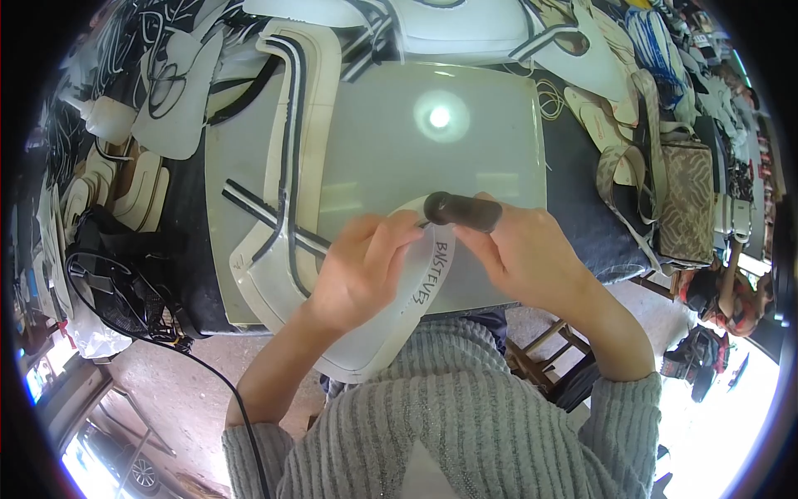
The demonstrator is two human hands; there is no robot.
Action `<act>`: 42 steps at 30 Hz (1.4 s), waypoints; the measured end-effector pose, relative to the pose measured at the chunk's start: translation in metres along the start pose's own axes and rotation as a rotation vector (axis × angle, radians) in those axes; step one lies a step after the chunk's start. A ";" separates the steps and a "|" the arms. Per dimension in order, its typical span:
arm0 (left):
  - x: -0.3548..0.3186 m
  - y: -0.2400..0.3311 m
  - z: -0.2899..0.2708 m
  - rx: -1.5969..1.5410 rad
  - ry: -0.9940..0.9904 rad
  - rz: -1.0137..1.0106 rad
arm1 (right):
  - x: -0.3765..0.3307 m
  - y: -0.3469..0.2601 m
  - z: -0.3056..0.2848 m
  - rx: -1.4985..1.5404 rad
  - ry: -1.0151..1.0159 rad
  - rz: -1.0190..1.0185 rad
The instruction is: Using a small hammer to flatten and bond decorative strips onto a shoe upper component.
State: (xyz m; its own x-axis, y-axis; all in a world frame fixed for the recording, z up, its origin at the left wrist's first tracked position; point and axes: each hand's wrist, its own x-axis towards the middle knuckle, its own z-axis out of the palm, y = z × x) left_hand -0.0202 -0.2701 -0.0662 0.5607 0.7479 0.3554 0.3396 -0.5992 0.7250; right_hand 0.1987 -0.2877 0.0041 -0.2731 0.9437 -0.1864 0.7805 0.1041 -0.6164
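A pale, curved flat panel with handwriting along its rim lies at the table's near edge, partly overhanging toward my lap. Black-and-white striped straps run along its long upward arm and cross at its left side. My left hand rests over the panel, thumb and fingers pinched together near its upper tip. What they grip is too small to tell. My right hand is closed around a dark brown tool with a rounded end, held against the left fingertips. The tool's working end is hidden.
Under the panel is a translucent sheet on a dark table. More white panels lie at the far side. A white bottle and pale cutouts stand left. A snakeskin-patterned bag sits right. A black cable hangs at lower left.
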 end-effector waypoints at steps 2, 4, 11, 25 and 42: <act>0.000 0.001 0.000 -0.003 0.014 0.002 | 0.004 -0.002 0.001 -0.248 -0.168 0.013; 0.000 0.001 0.000 0.017 0.020 -0.004 | 0.004 -0.007 -0.004 -0.277 -0.169 0.015; 0.000 0.002 0.000 0.020 0.029 0.022 | 0.005 -0.006 0.003 -0.293 -0.184 0.003; -0.010 0.006 0.011 0.156 0.126 0.070 | 0.000 -0.015 -0.001 -0.218 -0.075 -0.013; -0.017 0.015 0.008 0.201 0.162 0.033 | -0.003 -0.003 0.013 -0.248 -0.116 0.041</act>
State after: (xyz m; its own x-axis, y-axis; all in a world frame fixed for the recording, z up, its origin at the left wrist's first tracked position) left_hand -0.0186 -0.2943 -0.0664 0.4513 0.7532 0.4786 0.4751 -0.6568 0.5856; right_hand 0.1896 -0.2952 -0.0031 -0.2901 0.9081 -0.3020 0.9021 0.1541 -0.4031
